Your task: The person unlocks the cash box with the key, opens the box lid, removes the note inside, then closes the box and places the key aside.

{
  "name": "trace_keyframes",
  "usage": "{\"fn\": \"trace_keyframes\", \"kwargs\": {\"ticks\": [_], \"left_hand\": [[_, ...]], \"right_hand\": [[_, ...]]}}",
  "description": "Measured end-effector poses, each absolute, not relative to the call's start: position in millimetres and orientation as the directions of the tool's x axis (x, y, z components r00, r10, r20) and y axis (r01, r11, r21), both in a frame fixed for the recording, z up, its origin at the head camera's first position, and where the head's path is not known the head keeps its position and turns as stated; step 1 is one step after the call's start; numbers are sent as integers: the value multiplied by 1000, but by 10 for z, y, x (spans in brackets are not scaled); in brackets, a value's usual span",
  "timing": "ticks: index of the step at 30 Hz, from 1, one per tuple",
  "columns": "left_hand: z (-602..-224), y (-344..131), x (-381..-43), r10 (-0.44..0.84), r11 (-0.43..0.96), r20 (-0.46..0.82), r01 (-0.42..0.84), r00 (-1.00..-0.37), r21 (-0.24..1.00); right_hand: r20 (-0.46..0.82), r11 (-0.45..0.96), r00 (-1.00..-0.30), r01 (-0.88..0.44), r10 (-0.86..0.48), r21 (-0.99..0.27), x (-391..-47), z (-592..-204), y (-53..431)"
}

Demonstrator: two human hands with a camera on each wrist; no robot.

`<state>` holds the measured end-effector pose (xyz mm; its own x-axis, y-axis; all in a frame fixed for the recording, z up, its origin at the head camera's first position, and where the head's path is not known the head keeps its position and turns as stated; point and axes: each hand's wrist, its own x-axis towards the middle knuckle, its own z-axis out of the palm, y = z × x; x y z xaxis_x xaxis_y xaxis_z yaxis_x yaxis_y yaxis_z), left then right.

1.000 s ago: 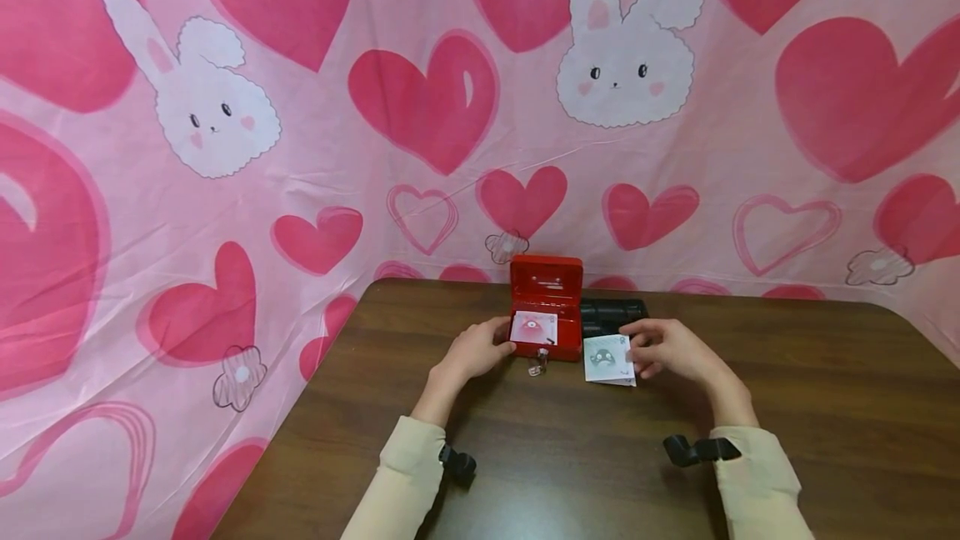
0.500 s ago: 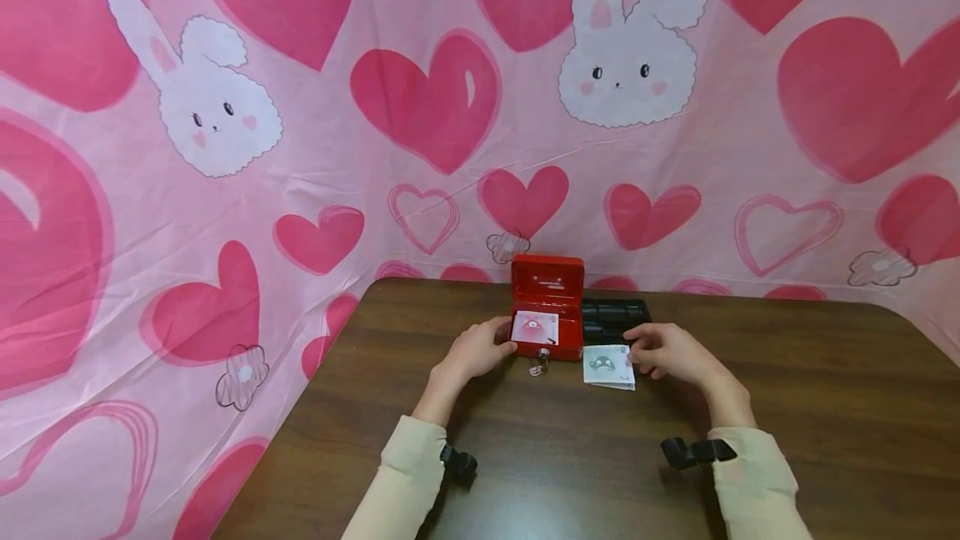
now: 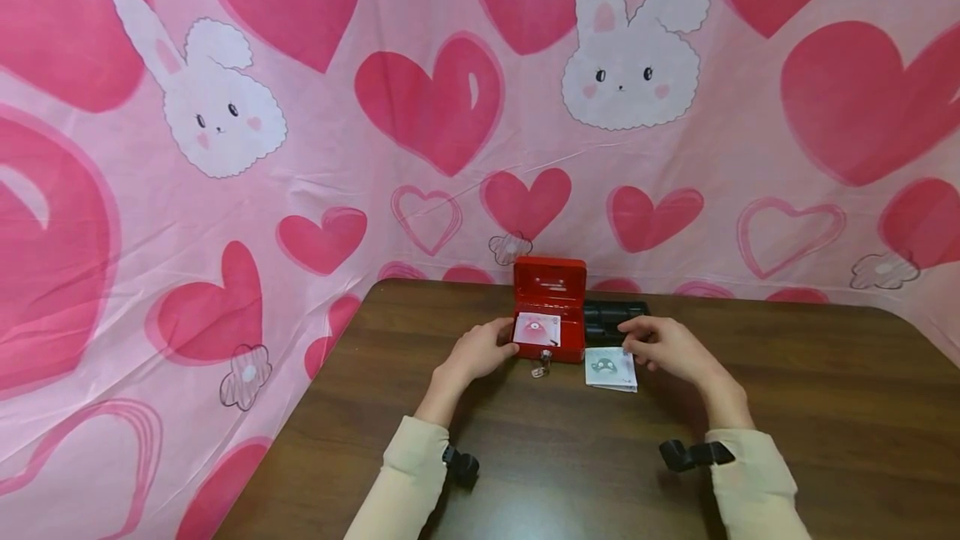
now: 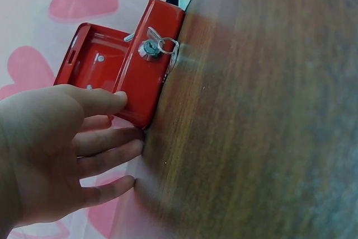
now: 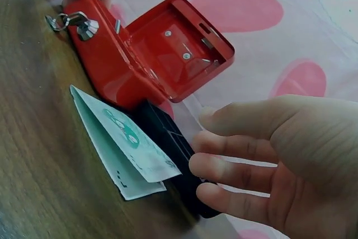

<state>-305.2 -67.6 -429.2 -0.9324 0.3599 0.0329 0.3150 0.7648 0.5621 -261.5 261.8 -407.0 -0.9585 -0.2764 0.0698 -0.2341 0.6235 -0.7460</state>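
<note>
A red cash box (image 3: 547, 352) stands with its lid raised; a key with a ring (image 4: 169, 48) sits in its front lock. My left hand (image 3: 480, 350) holds the box's left end, thumb over the front rim and fingers along the side. Inside lies a pink note (image 3: 537, 329) with a cartoon figure. A folded green play banknote (image 5: 120, 138) rests on the table right of the box, its two halves spread apart in the right wrist view. Close beside it, my right hand (image 3: 663, 348) is held with loose fingers and nothing in them.
A black compartment tray (image 3: 603, 319) lies behind the banknote, right against the box. The brown wooden table (image 3: 570, 457) reaches back to a pink cloth (image 3: 525, 140) printed with hearts and rabbits. Each wrist wears a black camera mount (image 3: 461, 467).
The green banknote has come down to the table and my right hand has let go of it, drawing slightly up and away. My left hand stays at the box.
</note>
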Motion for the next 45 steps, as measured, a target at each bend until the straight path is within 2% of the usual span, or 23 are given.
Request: {"fn": "trace_keyframes", "kwargs": {"ticks": [11,24,39,45], "left_hand": [[-4282,-669,-3050,360,758,25,308,-933,575],[-4283,-672,-3053,360,758,24,308,-932,575],[-4281,-649,-3052,382,757,43,340,-923,559],[-4286,-648,-3036,375,767,61,346,-925,541]], "right_hand": [[114,657,-957,-267,-266,-705,-2677,-4078,2473],[129,673,-971,-232,-200,-702,-2718,-4082,2298],[195,675,-968,-251,-159,-693,-2711,-4141,2137],[254,682,-953,-296,-165,-668,-2736,-4226,2037]]}}
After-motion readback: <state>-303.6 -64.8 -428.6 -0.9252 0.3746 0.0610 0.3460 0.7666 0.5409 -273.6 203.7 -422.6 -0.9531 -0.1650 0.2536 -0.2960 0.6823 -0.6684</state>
